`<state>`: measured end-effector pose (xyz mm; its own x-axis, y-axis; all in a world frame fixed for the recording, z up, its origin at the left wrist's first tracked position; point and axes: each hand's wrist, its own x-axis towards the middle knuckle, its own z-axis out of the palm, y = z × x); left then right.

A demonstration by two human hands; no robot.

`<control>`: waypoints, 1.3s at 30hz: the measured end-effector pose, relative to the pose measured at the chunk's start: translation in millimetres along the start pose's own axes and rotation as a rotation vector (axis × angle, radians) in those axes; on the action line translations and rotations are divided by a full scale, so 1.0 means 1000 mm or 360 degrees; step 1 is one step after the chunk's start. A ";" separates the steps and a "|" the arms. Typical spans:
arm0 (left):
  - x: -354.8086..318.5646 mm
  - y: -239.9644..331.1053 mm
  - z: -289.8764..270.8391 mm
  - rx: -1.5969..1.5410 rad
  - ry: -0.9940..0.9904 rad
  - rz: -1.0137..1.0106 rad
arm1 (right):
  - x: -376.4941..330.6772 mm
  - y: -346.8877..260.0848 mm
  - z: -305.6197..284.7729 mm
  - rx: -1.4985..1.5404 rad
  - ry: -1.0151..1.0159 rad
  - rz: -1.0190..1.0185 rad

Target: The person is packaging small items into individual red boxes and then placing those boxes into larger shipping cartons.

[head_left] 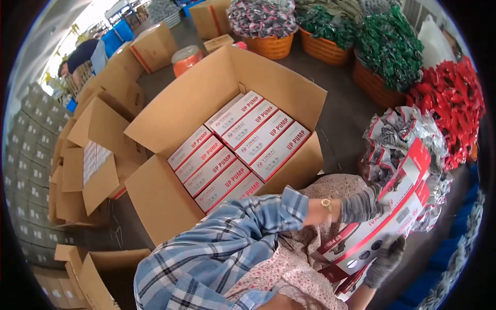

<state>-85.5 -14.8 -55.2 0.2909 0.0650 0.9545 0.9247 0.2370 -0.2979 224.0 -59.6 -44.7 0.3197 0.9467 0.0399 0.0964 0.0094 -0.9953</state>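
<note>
At the lower right, my left hand [364, 204] in a grey striped work glove, with a watch at the wrist, is closed over the upper side of a white-and-red carton [361, 232]. The carton lies tilted over my lap, its red end flap [418, 157] standing open at the far end. My right hand [386, 263], gloved in grey too, is closed on the near side of it. More red-and-white cardboard shows beneath. Left of my hands stands a large open cardboard box [175, 124], holding several white-and-red cartons [222, 170] packed in rows.
Baskets with bundles of green wrapped pieces [390, 46] and silver-and-red wrapped pieces [261, 18] stand behind. A red bundle [447, 108] and a silver bundle [408, 129] sit at right. Open cardboard boxes [98, 150] line the left. Another person [85, 57] is at far left.
</note>
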 end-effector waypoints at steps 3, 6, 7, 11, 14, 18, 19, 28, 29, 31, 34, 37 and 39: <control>-0.015 0.115 0.020 -0.1437 -0.0738 -0.0437 | 0.013 -0.044 0.082 -0.0517 0.0046 -0.1022; -0.035 0.147 -0.001 -0.3152 -0.1429 -0.0818 | 0.031 -0.079 0.063 -0.1633 -0.0019 -0.1830; -0.022 0.155 -0.006 -0.3232 -0.1425 -0.0776 | 0.033 -0.080 0.058 -0.1695 0.0035 -0.1795; 0.005 0.094 -0.009 -0.3159 -0.1326 -0.0657 | 0.052 -0.064 0.027 -0.1942 -0.0512 -0.1358; 0.031 0.041 -0.006 -0.2969 -0.1250 -0.0658 | 0.045 -0.087 0.059 -0.1651 -0.0172 -0.1400; 0.065 0.031 -0.006 -0.3409 -0.2461 -0.0999 | 0.036 -0.081 0.041 -0.1556 -0.0215 -0.1478; 0.063 0.035 -0.008 -0.3427 -0.2473 -0.0972 | 0.033 -0.079 0.038 -0.1546 -0.0253 -0.1428; 0.040 0.060 -0.071 -0.2970 -0.2140 -0.0715 | 0.016 -0.076 0.004 -0.0898 -0.0426 -0.0950; 0.061 0.059 -0.073 -0.2879 -0.2366 -0.0697 | 0.014 -0.076 0.001 -0.0901 -0.0420 -0.0942; 0.085 0.063 -0.067 -0.2775 -0.2582 -0.0668 | 0.013 -0.080 0.000 -0.0493 -0.0446 -0.1014; 0.111 0.075 -0.045 -0.3075 -0.1488 0.0264 | 0.010 -0.086 0.033 0.0039 -0.0349 -0.1011; 0.090 0.082 -0.018 -0.3043 -0.1247 0.0233 | 0.026 -0.085 0.068 0.0699 -0.0164 -0.0899; 0.091 0.078 -0.002 -0.3028 -0.1131 0.0219 | 0.057 -0.074 0.070 0.0508 0.0165 -0.0977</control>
<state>13.5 7.2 8.5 0.6763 0.3931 0.6230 0.0823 -0.8808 0.4664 168.7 16.2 25.2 0.3862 0.7043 0.5957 0.0118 0.6420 -0.7666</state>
